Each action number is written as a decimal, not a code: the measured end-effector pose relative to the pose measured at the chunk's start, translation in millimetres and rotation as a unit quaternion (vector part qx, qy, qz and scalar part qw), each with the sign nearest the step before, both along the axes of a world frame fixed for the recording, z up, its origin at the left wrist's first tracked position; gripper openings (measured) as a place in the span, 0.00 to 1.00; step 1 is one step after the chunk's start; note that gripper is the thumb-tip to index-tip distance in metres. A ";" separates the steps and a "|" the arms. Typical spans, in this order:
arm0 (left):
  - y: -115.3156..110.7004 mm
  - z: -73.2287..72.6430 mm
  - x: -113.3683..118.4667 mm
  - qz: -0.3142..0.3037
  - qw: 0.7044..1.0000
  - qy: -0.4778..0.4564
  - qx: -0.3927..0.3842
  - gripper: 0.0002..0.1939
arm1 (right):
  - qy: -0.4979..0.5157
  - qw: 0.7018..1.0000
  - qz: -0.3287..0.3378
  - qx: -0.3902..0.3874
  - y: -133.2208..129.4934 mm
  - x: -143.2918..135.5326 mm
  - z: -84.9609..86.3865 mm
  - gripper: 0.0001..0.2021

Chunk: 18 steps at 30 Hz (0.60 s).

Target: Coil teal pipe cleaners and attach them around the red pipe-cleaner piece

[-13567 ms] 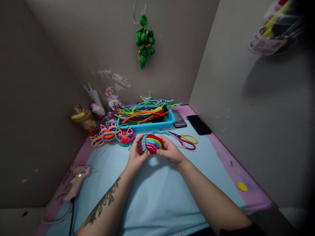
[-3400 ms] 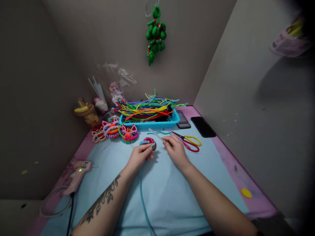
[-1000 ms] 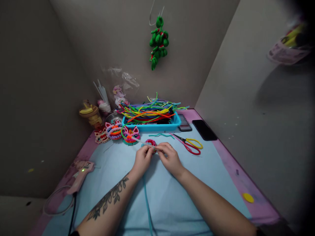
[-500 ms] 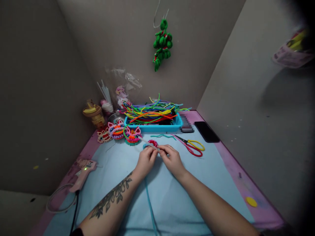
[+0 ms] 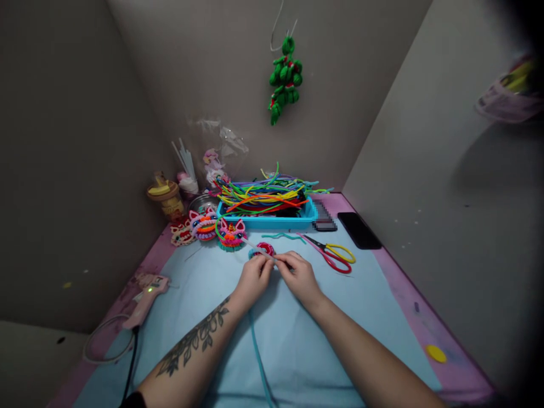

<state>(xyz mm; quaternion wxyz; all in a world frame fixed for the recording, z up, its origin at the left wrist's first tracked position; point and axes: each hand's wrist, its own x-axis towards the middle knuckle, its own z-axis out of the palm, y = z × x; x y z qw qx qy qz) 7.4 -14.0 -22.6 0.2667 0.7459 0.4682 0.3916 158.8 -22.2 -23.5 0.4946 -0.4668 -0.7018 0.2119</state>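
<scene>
My left hand (image 5: 253, 279) and my right hand (image 5: 300, 275) meet over the light blue mat (image 5: 297, 340), fingertips pinched together. Between them they hold a thin pale stick (image 5: 257, 250) that points up and left, and a long light blue pipe cleaner (image 5: 257, 351) that trails back toward me. Just beyond the fingers lies a small round red and blue pipe-cleaner piece (image 5: 264, 249), partly hidden by my left hand.
A blue tray (image 5: 267, 218) of coloured pipe cleaners stands at the back. Finished lion-head figures (image 5: 215, 226) lie to its left. Red and yellow scissors (image 5: 334, 253) and a black phone (image 5: 359, 229) are on the right. A pink glue gun (image 5: 144, 292) lies at the left edge.
Earlier both hands held up the round rainbow piece. It now lies on the mat, and the hands have closed together on the stick and blue pipe cleaner. The view shifted slightly.
</scene>
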 end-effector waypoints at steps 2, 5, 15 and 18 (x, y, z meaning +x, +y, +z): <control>0.0 -0.6 -0.4 -0.003 1.000 0.005 -0.002 0.13 | -0.022 1.000 0.000 0.019 1.2 1.0 -2.1 0.08; -1.2 0.9 -0.5 -0.016 1.000 0.002 -0.006 0.11 | -0.061 0.997 0.005 0.045 2.6 2.5 -3.9 0.09; 0.0 6.1 0.0 -0.012 0.996 -0.046 -0.081 0.11 | -0.109 0.993 -0.021 0.050 5.7 7.7 -3.9 0.06; 1.2 6.5 0.5 -0.013 0.985 -0.086 -0.151 0.12 | -0.118 0.992 -0.020 0.051 6.4 7.6 -3.2 0.06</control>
